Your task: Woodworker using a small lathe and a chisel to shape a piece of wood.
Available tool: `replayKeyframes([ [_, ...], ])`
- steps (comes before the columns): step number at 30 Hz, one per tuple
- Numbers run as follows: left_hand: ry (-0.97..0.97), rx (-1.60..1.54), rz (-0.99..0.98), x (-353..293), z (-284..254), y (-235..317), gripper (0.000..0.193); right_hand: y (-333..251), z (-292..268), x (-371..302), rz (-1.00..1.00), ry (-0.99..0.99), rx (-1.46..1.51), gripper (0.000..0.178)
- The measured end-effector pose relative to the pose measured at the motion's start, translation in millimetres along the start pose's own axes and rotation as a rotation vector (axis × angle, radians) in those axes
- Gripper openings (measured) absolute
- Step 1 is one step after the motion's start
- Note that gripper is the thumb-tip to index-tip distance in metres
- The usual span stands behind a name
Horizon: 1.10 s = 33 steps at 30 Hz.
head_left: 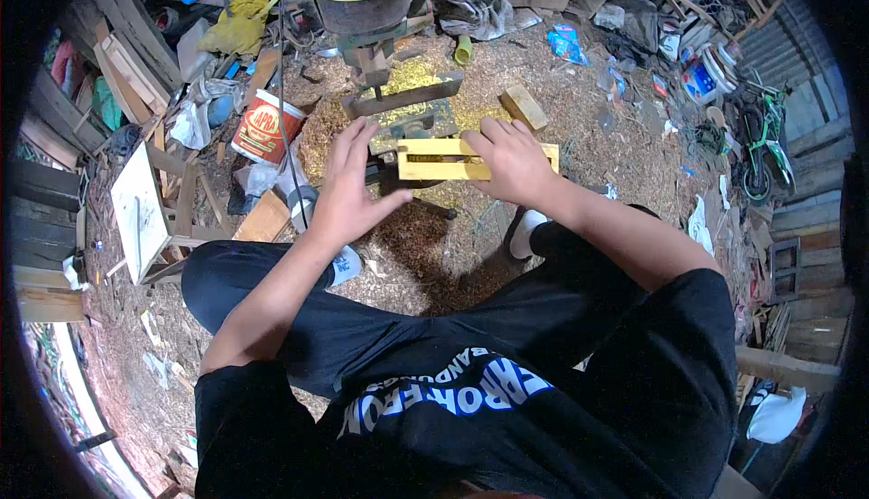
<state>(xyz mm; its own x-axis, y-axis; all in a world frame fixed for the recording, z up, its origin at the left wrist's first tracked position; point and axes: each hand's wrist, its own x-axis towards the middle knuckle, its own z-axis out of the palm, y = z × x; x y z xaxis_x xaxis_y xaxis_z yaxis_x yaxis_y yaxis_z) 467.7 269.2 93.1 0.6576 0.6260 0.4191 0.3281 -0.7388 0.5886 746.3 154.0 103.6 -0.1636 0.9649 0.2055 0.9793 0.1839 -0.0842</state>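
Note:
My right hand (516,162) is closed around the right part of a pale yellow slotted wooden piece (430,174), which lies crosswise in front of me. My left hand (351,182) is beside its left end, with the thumb spread toward me and the fingers pointing at the machine. Whether those fingertips touch the metal vise (425,124) behind the wood cannot be made out. Above it hangs a drill press (359,1) with its bit pointing down. Between them sits a dark metal bar (412,96), with yellow sawdust around it.
A loose wooden block (523,107) lies right of the machine. To the left stand a red and white bucket (269,126) and a frame with a white panel (140,214). A black cable (283,92) hangs nearby. A green bicycle (763,142) leans far right.

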Motion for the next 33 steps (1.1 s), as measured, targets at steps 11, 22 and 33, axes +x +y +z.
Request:
replayKeyframes([
  [11, -0.071, -0.190, 0.084, 14, -12, 13, 0.066, -20, -37, 10, -0.136, 0.163, 0.044, 0.071],
  [22, 0.027, -0.142, 0.110, 21, -26, 11, 0.066, 7, -62, 11, -0.019, 0.254, 0.012, 0.083],
  [33, 0.077, -0.131, 0.040, 25, -34, 20, 0.065, 28, -68, 8, 0.067, 0.198, 0.163, 0.068],
])
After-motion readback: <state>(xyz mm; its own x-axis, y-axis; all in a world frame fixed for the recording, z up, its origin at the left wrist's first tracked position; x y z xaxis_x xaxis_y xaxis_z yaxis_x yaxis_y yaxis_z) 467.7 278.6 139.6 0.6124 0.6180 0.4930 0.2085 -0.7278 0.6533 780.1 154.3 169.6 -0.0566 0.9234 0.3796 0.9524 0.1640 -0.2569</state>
